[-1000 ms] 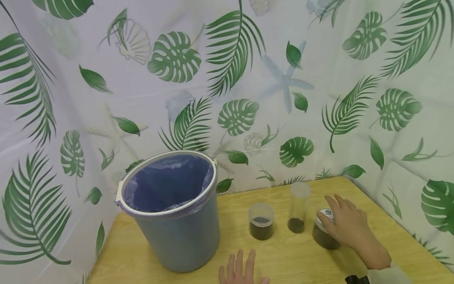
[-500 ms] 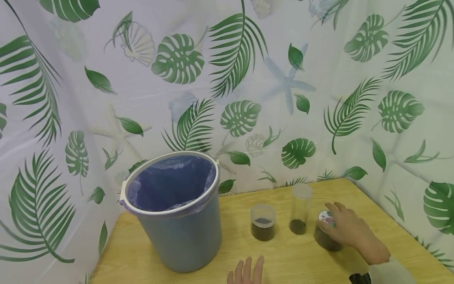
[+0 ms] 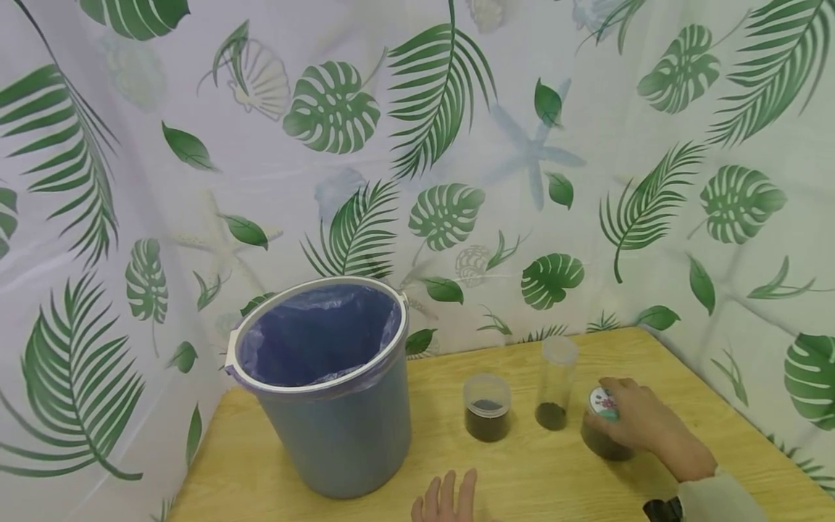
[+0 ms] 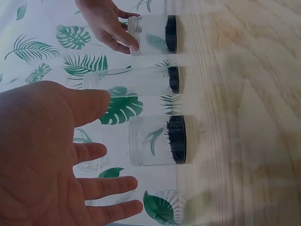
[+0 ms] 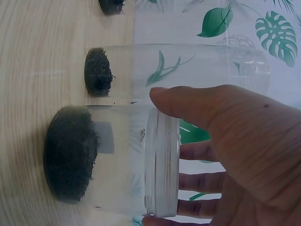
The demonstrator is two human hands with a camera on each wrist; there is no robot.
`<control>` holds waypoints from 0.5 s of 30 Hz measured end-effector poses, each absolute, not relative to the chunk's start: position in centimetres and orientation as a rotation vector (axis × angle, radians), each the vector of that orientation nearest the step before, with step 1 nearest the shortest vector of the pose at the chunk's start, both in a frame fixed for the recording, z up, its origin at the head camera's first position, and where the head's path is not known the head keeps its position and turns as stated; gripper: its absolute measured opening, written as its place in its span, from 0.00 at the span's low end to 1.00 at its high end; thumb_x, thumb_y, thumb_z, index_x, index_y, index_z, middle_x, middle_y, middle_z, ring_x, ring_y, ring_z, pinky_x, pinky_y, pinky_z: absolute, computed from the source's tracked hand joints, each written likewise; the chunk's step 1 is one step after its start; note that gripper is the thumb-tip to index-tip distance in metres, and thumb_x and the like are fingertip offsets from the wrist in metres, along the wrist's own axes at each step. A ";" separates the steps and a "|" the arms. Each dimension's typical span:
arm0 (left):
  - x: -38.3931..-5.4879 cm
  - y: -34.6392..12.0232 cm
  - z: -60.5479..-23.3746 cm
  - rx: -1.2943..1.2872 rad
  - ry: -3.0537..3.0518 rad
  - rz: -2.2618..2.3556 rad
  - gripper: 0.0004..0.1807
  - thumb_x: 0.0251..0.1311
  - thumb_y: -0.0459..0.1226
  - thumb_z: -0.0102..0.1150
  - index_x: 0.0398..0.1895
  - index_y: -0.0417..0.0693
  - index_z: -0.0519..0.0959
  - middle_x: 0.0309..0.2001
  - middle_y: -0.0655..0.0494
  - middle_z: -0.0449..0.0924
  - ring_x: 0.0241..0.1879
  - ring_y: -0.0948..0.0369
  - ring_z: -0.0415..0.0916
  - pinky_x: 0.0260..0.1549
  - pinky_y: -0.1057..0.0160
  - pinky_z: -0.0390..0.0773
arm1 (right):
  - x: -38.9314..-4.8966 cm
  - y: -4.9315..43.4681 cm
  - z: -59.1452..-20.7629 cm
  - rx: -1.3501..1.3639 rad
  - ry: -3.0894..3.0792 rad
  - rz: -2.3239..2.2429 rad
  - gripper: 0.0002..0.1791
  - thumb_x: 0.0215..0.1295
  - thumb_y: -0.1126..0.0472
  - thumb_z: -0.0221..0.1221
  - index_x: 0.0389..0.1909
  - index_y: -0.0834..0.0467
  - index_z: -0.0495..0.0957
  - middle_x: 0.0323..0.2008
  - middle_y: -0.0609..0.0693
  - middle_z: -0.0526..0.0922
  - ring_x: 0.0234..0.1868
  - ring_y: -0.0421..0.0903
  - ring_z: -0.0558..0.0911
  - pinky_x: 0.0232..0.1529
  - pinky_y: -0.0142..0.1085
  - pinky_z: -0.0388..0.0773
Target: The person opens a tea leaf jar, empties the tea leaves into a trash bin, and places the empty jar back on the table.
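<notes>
My right hand (image 3: 642, 419) holds a clear jar (image 3: 603, 435) by its lid at the right of the table. In the right wrist view the thumb lies on one side of the lid (image 5: 164, 165), the fingers on the other. A colourful label shows on top, and dark dry shreds (image 5: 70, 155) fill the jar's bottom. Left of it stand a tall clear cylinder container (image 3: 557, 380) and a short clear jar (image 3: 487, 409), both upright with dark shreds at the bottom. My left hand (image 3: 446, 500) is near the short jar, fingers spread, touching none of the containers.
A large blue-grey bucket (image 3: 339, 442) with a white rim and a purple bag liner stands on the left of the wooden table (image 3: 515, 471). Behind and at both sides hangs a white sheet (image 3: 457, 312) printed with green leaves.
My right hand has settled lower round the jar's lid, its fingers drawn in closer. My left hand has shifted only slightly, and the view has drifted a little. The containers look unmoved.
</notes>
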State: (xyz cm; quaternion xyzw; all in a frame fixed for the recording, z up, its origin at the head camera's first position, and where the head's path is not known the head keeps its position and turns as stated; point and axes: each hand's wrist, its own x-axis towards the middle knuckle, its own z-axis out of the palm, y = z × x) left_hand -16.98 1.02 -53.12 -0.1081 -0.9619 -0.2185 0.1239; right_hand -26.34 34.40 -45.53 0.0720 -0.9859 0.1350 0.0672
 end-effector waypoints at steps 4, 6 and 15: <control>-16.9 1.3 -53.3 -0.278 -2.653 -0.594 0.32 0.63 0.67 0.51 0.60 0.59 0.77 0.54 0.47 0.84 0.54 0.45 0.80 0.50 0.35 0.76 | -26.5 34.9 -45.7 0.236 -2.888 0.387 0.39 0.56 0.46 0.71 0.58 0.72 0.73 0.44 0.72 0.80 0.34 0.58 0.79 0.31 0.48 0.76; -16.9 1.4 -53.3 -0.263 -2.600 -0.547 0.32 0.62 0.67 0.52 0.59 0.60 0.78 0.53 0.48 0.85 0.53 0.46 0.80 0.48 0.37 0.76 | -26.6 35.3 -45.5 0.232 -2.867 0.381 0.39 0.54 0.48 0.72 0.57 0.72 0.73 0.43 0.73 0.79 0.35 0.60 0.79 0.32 0.50 0.77; -17.3 0.6 -52.4 -0.279 -2.561 -0.406 0.32 0.61 0.67 0.53 0.59 0.60 0.77 0.52 0.51 0.84 0.52 0.50 0.80 0.47 0.43 0.79 | -25.7 35.6 -42.5 0.212 -2.879 0.373 0.41 0.56 0.46 0.71 0.61 0.71 0.71 0.47 0.76 0.78 0.38 0.65 0.80 0.33 0.52 0.77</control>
